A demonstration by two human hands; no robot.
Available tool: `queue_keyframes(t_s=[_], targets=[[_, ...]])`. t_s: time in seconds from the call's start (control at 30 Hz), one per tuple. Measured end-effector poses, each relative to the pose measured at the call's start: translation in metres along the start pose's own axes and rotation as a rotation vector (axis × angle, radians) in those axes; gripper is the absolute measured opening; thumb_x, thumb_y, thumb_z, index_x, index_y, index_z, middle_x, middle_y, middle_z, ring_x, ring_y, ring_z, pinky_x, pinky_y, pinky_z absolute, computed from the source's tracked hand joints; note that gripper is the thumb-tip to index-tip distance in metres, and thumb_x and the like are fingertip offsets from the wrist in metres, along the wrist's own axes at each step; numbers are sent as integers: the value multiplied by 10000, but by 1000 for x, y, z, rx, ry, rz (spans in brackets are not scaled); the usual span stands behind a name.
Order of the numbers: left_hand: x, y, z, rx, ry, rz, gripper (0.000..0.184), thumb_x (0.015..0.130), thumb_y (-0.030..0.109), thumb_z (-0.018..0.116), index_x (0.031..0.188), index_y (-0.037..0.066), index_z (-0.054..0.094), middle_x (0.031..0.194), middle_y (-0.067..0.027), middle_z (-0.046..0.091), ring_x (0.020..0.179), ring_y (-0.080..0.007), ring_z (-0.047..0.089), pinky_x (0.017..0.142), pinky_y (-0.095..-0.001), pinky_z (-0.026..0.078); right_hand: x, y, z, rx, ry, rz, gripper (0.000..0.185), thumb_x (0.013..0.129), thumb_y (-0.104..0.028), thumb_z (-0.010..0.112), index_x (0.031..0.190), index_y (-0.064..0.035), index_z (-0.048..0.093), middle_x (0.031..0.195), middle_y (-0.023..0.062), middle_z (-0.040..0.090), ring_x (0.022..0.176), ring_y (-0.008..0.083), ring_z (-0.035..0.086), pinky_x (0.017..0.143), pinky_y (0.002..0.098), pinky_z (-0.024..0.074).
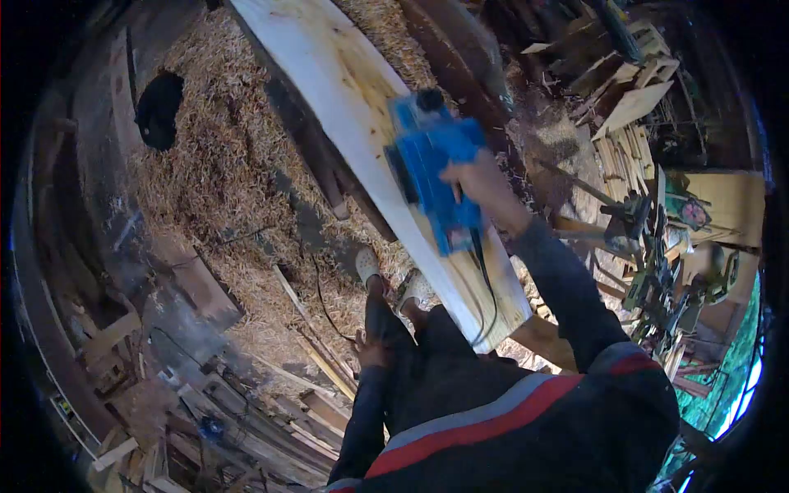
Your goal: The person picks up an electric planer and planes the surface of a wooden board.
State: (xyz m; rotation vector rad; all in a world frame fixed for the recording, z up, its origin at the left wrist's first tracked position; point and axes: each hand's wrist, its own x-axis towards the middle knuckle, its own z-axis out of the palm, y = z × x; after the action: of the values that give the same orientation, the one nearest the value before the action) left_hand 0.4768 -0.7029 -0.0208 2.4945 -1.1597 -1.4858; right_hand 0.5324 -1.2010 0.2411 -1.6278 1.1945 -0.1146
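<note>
A blue electric hand planer (436, 168) sits on a long, pale wooden board (353, 107), which lies raised above the floor. My right hand (485, 193) is closed round the planer's handle. From the planer's rear, a dark power cord (493, 300) loops over the near end of the board. Beside my left thigh hangs my left hand (371, 353), its fingers small in view but looking loosely apart. A thin dark cable (319, 287) runs up from the floor close to those fingers; whether they touch it I cannot make out.
Wood shavings (214, 140) cover the floor left of the board, with a black object (160, 111) among them. Offcuts (629, 160) are piled at the right, near dark metal machinery (649, 263). Long timber strips (316, 349) lie by my legs.
</note>
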Motion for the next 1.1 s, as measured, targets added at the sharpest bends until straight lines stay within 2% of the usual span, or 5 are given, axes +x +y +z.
queue_keyframes(t_s=[0.27, 0.4, 0.5, 0.83, 1.1], targets=[[-36, 73, -30, -27, 273, 130, 300, 846, 393, 646, 952, 128, 736, 1154, -195, 664, 1272, -400, 502, 1084, -595, 332, 180, -126, 59, 121, -10, -371, 168, 850, -102, 617, 741, 13, 672, 671, 121, 621, 517, 196, 567, 475, 364, 457], [-38, 23, -40, -253, 790, -27, 280, 838, 301, 654, 758, 39, 711, 722, -202, 634, 687, -399, 604, 702, -483, 497, 220, -109, 70, 199, 17, -351, 184, 856, -120, 617, 739, 10, 672, 658, 112, 624, 528, 203, 579, 495, 362, 467], [-79, 13, -64, -357, 815, -175, 390, 961, 261, 571, 684, 9, 682, 633, -240, 590, 649, -430, 580, 748, -518, 506, 211, -71, 63, -285, 9, -1009, 205, 840, -163, 632, 726, 2, 673, 643, 101, 635, 538, 203, 603, 494, 365, 465], [-144, 34, 162, -234, -48, -562, 594, 1021, 481, 317, 931, 111, 772, 940, -181, 720, 972, -367, 666, 1027, -544, 385, -164, 122, 3, -387, -52, -365, 145, 764, -172, 702, 794, -34, 666, 669, 120, 646, 625, 264, 652, 599, 405, 515], [-135, 51, 238, -179, -67, -562, 635, 1022, 475, 294, 922, 58, 763, 972, -190, 713, 992, -363, 657, 948, -521, 428, -352, 214, -38, -7, -92, 216, 312, 747, -123, 751, 1014, -15, 629, 848, 110, 650, 753, 206, 647, 668, 368, 513]])
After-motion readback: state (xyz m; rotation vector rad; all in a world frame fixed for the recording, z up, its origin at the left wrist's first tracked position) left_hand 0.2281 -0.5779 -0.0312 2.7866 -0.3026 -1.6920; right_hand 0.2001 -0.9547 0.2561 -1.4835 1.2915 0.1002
